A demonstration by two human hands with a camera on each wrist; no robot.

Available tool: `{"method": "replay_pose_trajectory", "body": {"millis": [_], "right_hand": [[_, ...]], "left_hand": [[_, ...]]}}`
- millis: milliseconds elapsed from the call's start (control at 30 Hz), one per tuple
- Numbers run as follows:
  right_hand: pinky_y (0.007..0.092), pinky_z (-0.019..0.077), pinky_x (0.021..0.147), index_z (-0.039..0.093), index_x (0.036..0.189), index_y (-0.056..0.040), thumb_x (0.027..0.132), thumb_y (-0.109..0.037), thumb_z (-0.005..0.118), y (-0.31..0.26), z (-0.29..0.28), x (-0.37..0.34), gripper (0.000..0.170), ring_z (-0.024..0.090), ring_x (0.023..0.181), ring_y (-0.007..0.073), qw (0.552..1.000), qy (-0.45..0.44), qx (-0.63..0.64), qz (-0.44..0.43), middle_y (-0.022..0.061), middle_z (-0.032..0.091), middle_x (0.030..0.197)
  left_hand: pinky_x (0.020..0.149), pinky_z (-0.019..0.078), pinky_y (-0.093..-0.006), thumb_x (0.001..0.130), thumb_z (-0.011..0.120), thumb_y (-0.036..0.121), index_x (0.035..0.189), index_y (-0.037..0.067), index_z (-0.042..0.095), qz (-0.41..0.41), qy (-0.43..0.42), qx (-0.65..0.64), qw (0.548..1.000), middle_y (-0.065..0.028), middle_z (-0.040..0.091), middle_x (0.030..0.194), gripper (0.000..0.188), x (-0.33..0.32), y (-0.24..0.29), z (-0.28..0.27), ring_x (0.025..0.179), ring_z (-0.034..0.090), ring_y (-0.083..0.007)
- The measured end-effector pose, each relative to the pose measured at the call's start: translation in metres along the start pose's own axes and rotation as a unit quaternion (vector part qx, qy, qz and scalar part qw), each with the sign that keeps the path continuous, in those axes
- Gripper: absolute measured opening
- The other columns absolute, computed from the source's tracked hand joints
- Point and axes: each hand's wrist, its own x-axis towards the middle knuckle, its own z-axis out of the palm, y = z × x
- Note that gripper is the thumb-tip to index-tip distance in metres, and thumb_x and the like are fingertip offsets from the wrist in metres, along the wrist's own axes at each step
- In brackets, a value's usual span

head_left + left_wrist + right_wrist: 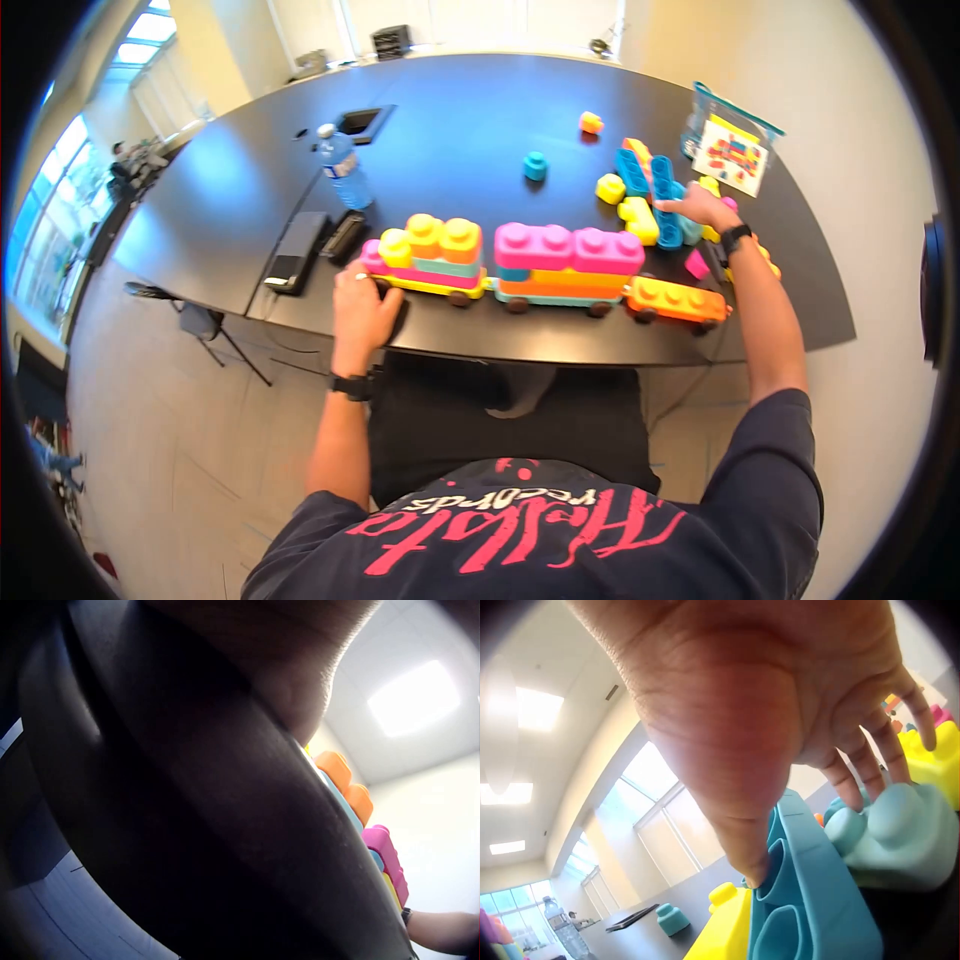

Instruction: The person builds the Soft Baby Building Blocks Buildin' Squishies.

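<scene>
In the head view a toy train of building blocks stands along the table's near side, with pink, orange, yellow and teal blocks stacked on wheeled bases. My left hand holds its left end, thumb on the near side by the front wheel; the left wrist view hides those fingers. Over the loose blocks at the right is my right hand, fingers spread. Its thumb touches the hollow side of a long blue block, which lies tipped on its side. The fingertips reach a light teal block beyond it.
Yellow blocks lie left of the blue one. A teal block and an orange block sit farther back. A clear bag with a picture card stands back right. A water bottle and a black case stand left.
</scene>
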Motion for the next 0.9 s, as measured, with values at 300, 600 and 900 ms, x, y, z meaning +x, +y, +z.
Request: {"method": "replay_pose_trajectory", "body": {"millis": [300, 600, 900], "right_hand": [[0.0576, 0.0517, 0.1, 0.058, 0.132, 0.0021, 0.076, -0.04, 0.081, -0.05, 0.001, -0.037, 0.074, 0.066, 0.119, 0.0388, 0.988, 0.128, -0.083, 0.027, 0.0215, 0.068, 0.129], [0.0479, 0.0506, 0.106, 0.039, 0.147, 0.0113, 0.082, -0.037, 0.075, -0.031, -0.001, -0.006, 0.089, 0.061, 0.126, 0.0446, 0.986, 0.159, 0.056, -0.012, 0.0317, 0.059, 0.139], [0.0472, 0.0524, 0.095, 0.046, 0.134, -0.0089, 0.101, -0.035, 0.059, -0.159, -0.1, -0.123, 0.044, 0.067, 0.103, 0.0425, 0.925, 0.164, 0.055, -0.338, 0.0234, 0.066, 0.107]], "left_hand": [[0.107, 0.044, -0.0499, 0.087, 0.072, 0.024, 0.138, -0.003, 0.049, 0.022, 0.018, -0.01, 1.0, -0.0206, 0.057, 0.135, 0.062, -0.003, 0.0, 0.0, 0.123, 0.052, -0.0422], [0.105, 0.0447, -0.0501, 0.087, 0.072, 0.023, 0.137, -0.003, 0.05, 0.021, 0.022, -0.012, 0.999, -0.0197, 0.059, 0.131, 0.06, -0.003, 0.001, 0.001, 0.121, 0.053, -0.0415], [0.105, 0.0446, -0.0514, 0.085, 0.074, 0.025, 0.133, -0.002, 0.052, 0.002, -0.005, 0.007, 1.0, -0.0194, 0.06, 0.128, 0.059, -0.002, 0.001, 0.0, 0.124, 0.052, -0.0409]]}}
